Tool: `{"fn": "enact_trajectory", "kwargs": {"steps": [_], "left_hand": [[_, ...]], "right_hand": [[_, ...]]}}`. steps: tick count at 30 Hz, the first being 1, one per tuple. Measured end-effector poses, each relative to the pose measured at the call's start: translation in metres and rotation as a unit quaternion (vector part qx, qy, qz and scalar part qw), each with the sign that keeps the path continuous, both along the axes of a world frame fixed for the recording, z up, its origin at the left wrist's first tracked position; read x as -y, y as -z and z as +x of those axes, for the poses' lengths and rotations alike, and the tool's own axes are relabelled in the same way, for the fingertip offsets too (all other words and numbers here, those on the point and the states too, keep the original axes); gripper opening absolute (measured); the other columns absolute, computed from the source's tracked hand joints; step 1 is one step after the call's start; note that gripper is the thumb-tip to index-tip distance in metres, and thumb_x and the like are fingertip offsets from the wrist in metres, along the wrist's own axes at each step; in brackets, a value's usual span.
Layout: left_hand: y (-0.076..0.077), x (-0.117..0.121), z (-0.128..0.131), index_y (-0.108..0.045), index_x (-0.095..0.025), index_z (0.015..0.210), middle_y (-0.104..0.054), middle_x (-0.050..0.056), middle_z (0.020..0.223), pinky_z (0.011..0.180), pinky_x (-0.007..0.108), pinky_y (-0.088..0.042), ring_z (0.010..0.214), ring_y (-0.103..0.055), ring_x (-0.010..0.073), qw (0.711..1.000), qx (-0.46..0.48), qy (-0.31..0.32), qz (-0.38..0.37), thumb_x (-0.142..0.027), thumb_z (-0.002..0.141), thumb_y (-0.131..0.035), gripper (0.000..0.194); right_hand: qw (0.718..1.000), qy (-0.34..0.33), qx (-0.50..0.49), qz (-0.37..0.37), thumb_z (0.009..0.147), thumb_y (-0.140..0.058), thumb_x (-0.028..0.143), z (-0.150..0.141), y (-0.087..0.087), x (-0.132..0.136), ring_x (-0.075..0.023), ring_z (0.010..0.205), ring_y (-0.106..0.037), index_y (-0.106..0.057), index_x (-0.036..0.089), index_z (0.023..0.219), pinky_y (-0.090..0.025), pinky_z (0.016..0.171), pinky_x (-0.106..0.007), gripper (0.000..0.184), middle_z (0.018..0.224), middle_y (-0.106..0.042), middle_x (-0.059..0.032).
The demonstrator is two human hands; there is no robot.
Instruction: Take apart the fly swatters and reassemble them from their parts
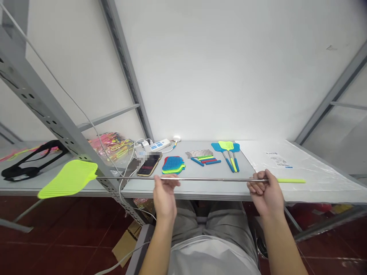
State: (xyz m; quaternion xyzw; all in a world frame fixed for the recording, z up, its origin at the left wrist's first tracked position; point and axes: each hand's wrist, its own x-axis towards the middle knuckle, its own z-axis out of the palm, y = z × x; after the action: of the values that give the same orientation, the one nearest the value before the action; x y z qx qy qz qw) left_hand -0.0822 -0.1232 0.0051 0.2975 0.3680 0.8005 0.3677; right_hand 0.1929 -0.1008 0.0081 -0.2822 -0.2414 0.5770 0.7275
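Note:
A fly swatter (70, 178) with a yellow-green head stretches sideways in front of me, its thin metal telescopic rod drawn out long. My right hand (265, 189) is closed round the rod just left of the yellow-green handle. Fingers curled, my left hand (166, 196) holds the rod near its middle. Behind the rod lies a stack of blue, yellow-green and red swatter heads (172, 165). Several metal rods (199, 153) and coloured handle sleeves (207, 158) lie right of it. Further right are three assembled swatters (229, 152) with blue and yellow-green heads.
A phone (149, 165) and a power strip (159, 145) with white cables sit at the back left. The grey shelf post (71, 130) rises by the swatter's head. Bagged colourful items (114, 145) and a black strap (37, 164) are left; a white plastic package (301, 164) lies right.

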Motion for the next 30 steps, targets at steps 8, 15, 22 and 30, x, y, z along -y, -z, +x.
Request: {"fn": "enact_trajectory", "kwargs": {"steps": [8,15,22,30], "left_hand": [[-0.015,0.003,-0.058,-0.056,-0.019,0.073,-0.058,-0.001,0.065,0.062,0.029,-0.047,0.053,-0.051,0.0115,0.983,0.115,-0.137,0.047,-0.067,0.087,-0.045,0.052],[-0.008,0.002,-0.021,-0.058,-0.019,0.075,-0.060,-0.001,0.067,0.064,0.026,-0.047,0.060,-0.055,0.0114,0.989,0.112,-0.084,0.054,-0.057,0.089,-0.053,0.041],[0.013,0.010,0.060,-0.065,-0.014,0.077,-0.067,0.010,0.080,0.062,0.030,-0.049,0.070,-0.061,0.0174,0.992,0.061,0.107,-0.010,-0.055,0.091,-0.052,0.045],[0.013,0.004,0.040,-0.063,-0.019,0.094,-0.065,0.007,0.090,0.069,0.027,-0.049,0.077,-0.059,0.0152,0.991,0.109,0.072,0.001,-0.061,0.093,-0.043,0.046]], "right_hand": [[0.997,0.074,-0.022,-0.001,0.090,-0.051,0.031,0.045,0.001,-0.001,-0.0074,0.039,-0.022,-0.040,0.020,0.062,-0.028,0.039,-0.021,0.032,0.045,-0.027,0.0086],[0.995,0.099,-0.014,0.004,0.091,-0.051,0.032,0.022,0.005,-0.005,-0.0074,0.040,-0.023,-0.040,0.021,0.065,-0.028,0.039,-0.021,0.031,0.049,-0.027,0.0090],[0.999,0.021,0.023,-0.008,0.093,-0.054,0.043,-0.048,0.012,0.005,-0.0064,0.043,-0.023,-0.044,0.020,0.066,-0.029,0.042,-0.022,0.037,0.053,-0.028,0.0087],[0.999,0.017,0.048,-0.008,0.093,-0.057,0.041,-0.041,0.007,0.007,-0.0047,0.042,-0.025,-0.050,0.018,0.068,-0.029,0.043,-0.021,0.035,0.053,-0.030,0.0085]]}}
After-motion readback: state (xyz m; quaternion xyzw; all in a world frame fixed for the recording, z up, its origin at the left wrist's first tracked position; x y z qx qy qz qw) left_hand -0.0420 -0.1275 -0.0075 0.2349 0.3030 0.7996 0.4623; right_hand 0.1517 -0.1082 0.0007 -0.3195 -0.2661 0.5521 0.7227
